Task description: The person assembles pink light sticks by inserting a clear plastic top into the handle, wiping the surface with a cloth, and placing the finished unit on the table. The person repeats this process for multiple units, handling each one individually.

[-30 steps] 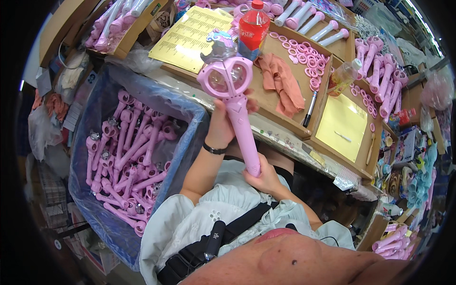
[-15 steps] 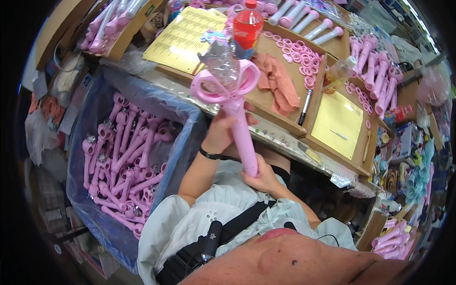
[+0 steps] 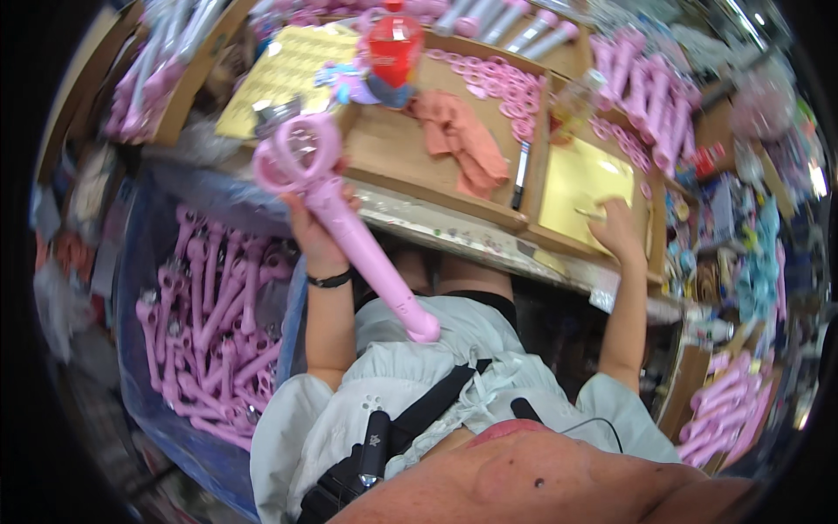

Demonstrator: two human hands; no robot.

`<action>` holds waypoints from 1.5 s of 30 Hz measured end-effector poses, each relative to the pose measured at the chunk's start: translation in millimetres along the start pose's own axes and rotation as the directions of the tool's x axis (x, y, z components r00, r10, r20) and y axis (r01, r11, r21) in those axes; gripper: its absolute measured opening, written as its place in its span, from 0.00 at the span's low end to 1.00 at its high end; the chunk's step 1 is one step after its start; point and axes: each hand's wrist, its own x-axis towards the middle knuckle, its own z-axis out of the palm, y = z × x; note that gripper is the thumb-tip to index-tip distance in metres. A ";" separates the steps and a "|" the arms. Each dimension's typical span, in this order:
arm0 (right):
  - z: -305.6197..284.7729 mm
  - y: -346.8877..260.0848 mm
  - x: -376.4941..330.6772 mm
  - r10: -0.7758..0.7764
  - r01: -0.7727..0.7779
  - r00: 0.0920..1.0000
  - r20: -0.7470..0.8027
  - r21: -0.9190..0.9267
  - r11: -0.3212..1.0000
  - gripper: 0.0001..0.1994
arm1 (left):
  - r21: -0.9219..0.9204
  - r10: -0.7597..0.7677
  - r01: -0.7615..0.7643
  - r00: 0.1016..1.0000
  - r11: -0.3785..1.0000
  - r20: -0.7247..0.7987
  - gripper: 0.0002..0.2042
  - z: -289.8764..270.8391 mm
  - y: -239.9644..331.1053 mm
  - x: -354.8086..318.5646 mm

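My left hand (image 3: 319, 231) is closed around the upper handle of a pink toy wand (image 3: 362, 244). The wand slants from its looped head at upper left down to a rounded end before my lap. Clear shiny plastic shows in and above the loops. My right hand (image 3: 618, 231) reaches over a yellow sheet (image 3: 567, 188) in a cardboard tray. Its fingertips are bent together at one end of a small thin pale stick (image 3: 589, 212) lying there; the exact grip is partly hidden.
A blue-lined bin (image 3: 292, 336) at left holds many pink wands. On the bench are pink rings (image 3: 502, 83), an orange cloth (image 3: 463, 140), a black-and-white marker (image 3: 520, 175), a red-labelled bottle (image 3: 393, 52) and a bottle of yellowish liquid (image 3: 572, 105). More pink handles (image 3: 729, 406) lie at lower right.
My right hand has let go of the wand's lower end and moved right to the thin stick on the yellow sheet. My left hand has carried the wand leftward, tilting it more.
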 end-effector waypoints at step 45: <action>-18.4 -246.8 -12.6 -0.358 0.472 0.878 -0.316 0.693 0.545 0.03 | 0.902 0.240 -0.226 0.960 0.368 0.143 0.46 56.0 -16.1 -39.4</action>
